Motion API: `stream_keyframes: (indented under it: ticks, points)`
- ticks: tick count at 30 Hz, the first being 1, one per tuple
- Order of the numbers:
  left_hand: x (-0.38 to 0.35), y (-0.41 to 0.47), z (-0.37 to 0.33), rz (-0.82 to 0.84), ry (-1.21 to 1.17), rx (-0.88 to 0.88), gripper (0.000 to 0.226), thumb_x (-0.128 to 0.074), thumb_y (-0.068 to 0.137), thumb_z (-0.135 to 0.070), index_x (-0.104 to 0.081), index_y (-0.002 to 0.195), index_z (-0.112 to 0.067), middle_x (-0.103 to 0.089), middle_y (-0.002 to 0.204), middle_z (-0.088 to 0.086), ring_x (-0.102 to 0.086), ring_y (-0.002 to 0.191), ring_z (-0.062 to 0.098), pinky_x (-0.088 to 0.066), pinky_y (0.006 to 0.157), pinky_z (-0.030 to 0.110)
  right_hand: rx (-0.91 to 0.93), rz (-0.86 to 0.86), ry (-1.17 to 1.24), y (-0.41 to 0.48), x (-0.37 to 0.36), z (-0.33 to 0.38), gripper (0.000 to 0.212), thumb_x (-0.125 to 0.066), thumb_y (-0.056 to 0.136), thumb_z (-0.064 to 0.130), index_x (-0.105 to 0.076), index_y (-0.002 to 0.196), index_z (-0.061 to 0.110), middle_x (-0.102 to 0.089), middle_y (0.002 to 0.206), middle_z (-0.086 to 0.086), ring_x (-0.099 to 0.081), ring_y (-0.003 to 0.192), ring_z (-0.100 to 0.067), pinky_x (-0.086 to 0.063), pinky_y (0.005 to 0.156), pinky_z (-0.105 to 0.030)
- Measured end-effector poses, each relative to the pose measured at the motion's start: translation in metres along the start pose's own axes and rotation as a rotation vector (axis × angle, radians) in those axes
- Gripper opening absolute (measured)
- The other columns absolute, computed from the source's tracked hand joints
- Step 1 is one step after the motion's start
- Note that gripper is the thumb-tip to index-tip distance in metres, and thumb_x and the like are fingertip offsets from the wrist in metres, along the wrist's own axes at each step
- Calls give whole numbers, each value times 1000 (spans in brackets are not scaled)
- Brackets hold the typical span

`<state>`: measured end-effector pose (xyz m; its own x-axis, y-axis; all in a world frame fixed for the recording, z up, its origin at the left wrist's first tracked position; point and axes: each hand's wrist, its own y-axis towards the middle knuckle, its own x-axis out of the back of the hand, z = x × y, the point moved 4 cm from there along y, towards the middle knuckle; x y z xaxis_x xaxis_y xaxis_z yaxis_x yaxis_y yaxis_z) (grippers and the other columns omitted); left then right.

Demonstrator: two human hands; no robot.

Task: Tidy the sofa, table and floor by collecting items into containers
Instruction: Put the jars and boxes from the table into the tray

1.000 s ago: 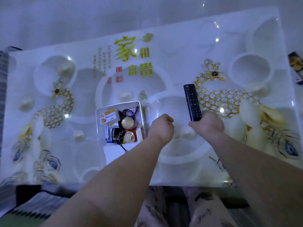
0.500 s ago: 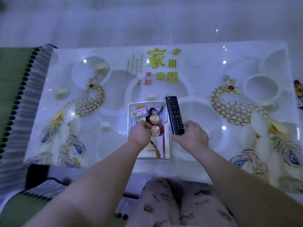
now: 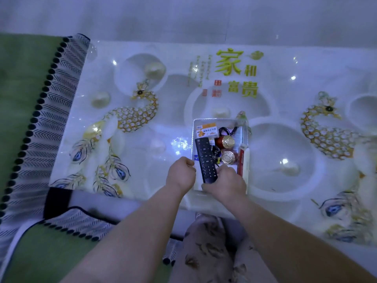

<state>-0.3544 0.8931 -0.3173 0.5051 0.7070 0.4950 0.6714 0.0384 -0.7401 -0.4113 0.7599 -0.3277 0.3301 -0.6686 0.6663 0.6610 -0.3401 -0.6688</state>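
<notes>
A clear plastic box stands near the front edge of the glossy table, which is printed with peacocks. Inside lie an orange card, two gold-capped jars, keys and a red-and-white pack. My right hand grips the lower end of a black remote, which lies slanted over the box's left side. My left hand is closed at the box's left wall; whether it pinches the rim is unclear.
A green sofa cover with a black-and-white fringed edge lies at the left and front left. My patterned trouser legs are below the table edge. The pale floor runs beyond the table's far side.
My right hand has carried the remote from the table right of the box to over the box's left side. My left hand has gone from inside the box to its left wall. The view shifted.
</notes>
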Motion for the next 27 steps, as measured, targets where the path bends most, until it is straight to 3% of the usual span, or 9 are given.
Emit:
stream_keyframes:
  ticks: [7, 9, 12, 16, 20, 23, 25, 27]
  points:
    - [11, 13, 17, 24, 7, 3, 30, -39, 87, -11, -59, 109, -13, -66, 112, 12, -63, 105, 32, -51, 94, 43, -38, 33, -14, 13, -19, 16, 41, -72, 66, 48, -60, 92, 18, -64, 91, -1, -65, 90, -25, -45, 66, -28]
    - [13, 16, 20, 33, 34, 3, 30, -38, 88, -11, -59, 111, -12, -66, 114, 12, -63, 105, 32, -51, 95, 43, -16, 59, -38, 15, -20, 16, 44, -66, 74, 54, -63, 96, 16, -67, 94, 0, -64, 93, -23, -45, 69, -28]
    - [14, 20, 23, 54, 115, 17, 32, -39, 90, -10, -57, 116, -14, -63, 120, 10, -60, 110, 30, -50, 96, 41, -16, 35, -77, 15, -11, 5, 45, -52, 85, 56, -69, 82, 15, -70, 84, -2, -65, 86, -25, -47, 70, -28]
    - [10, 24, 21, 92, 297, 40, 40, -38, 92, -6, -49, 131, -9, -54, 132, 11, -53, 119, 30, -46, 97, 33, -75, -146, -104, 11, 17, -24, 43, -37, 95, 48, -63, 81, 16, -67, 87, -6, -63, 87, -30, -41, 68, -30]
    - [-1, 22, 10, 125, 376, 39, 42, -36, 94, -3, -45, 134, -3, -49, 139, 14, -48, 125, 30, -41, 97, 31, -159, -337, 1, 14, 41, -57, 27, -36, 96, 28, -57, 100, 11, -61, 102, -11, -60, 94, -33, -47, 77, -38]
    - [-11, 23, 4, 119, 403, 48, 42, -36, 95, -3, -42, 136, -2, -47, 140, 15, -48, 123, 29, -40, 99, 30, -172, -184, 40, 26, 37, -77, 31, -40, 94, 18, -53, 122, 12, -58, 121, -12, -56, 112, -31, -45, 91, -39]
    - [-14, 24, 3, 103, 414, 65, 41, -36, 95, -4, -42, 136, -2, -47, 140, 16, -50, 118, 26, -39, 99, 30, -154, -74, 63, 32, 31, -82, 34, -38, 95, 16, -53, 125, 11, -59, 125, -13, -54, 117, -31, -42, 95, -36]
    - [-17, 26, 2, 98, 411, 84, 40, -36, 95, -3, -44, 134, -6, -47, 141, 16, -48, 125, 29, -39, 101, 31, -155, -40, 108, 36, 29, -85, 32, -39, 95, 14, -55, 123, 9, -61, 124, -13, -54, 117, -30, -41, 95, -34]
